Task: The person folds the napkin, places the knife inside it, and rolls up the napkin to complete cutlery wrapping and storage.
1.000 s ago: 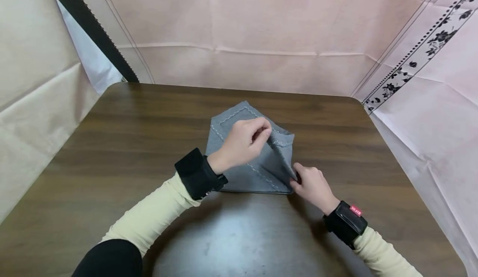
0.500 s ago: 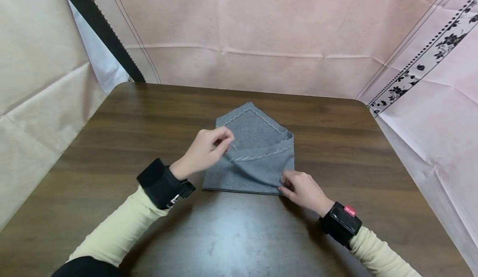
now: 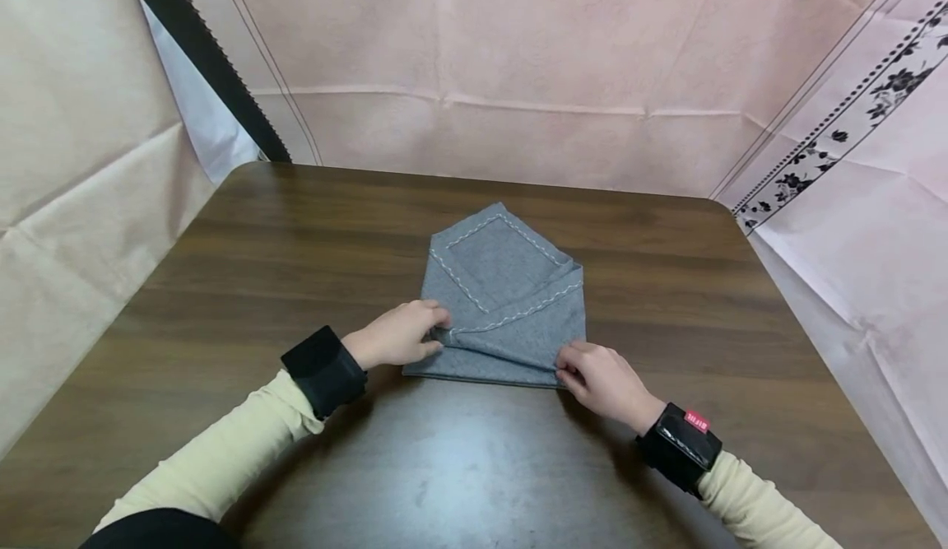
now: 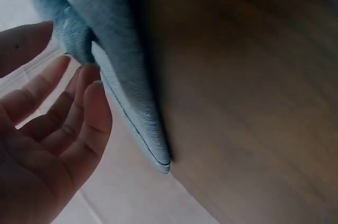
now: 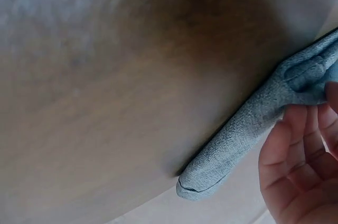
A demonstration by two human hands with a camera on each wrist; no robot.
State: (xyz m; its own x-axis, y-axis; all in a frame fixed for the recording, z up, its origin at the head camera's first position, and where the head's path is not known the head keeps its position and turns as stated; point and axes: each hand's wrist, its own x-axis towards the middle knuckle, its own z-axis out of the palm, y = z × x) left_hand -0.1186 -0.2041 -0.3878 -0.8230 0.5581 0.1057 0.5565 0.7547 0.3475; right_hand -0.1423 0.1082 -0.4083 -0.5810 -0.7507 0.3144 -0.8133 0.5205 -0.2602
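Note:
A grey-blue folded cloth (image 3: 518, 257) with white dashed stitching lies on the wooden table, its pointed end away from me. A slanting flap with a stitched edge crosses its near half, and creases run below it. At the cloth's left side, my left hand (image 3: 400, 335) touches the flap's lower corner, thumb and fingers apart; the left wrist view shows the bent fingers beside the cloth's fold (image 4: 113, 49). My right hand (image 3: 603, 376) pinches the cloth near its lower right corner. The right wrist view shows thumb and fingers at a bunched bit of the cloth (image 5: 253, 113).
The brown table (image 3: 296, 236) has rounded far corners. Behind it hangs a creased pale pink sheet (image 3: 518, 63), with a black strip (image 3: 207, 55) on the left and a floral band (image 3: 852, 113) on the right.
My left hand has drawn the flap's corner to the left and down, so the flap lies across the cloth. The right hand has shifted slightly left and stays at the lower right corner.

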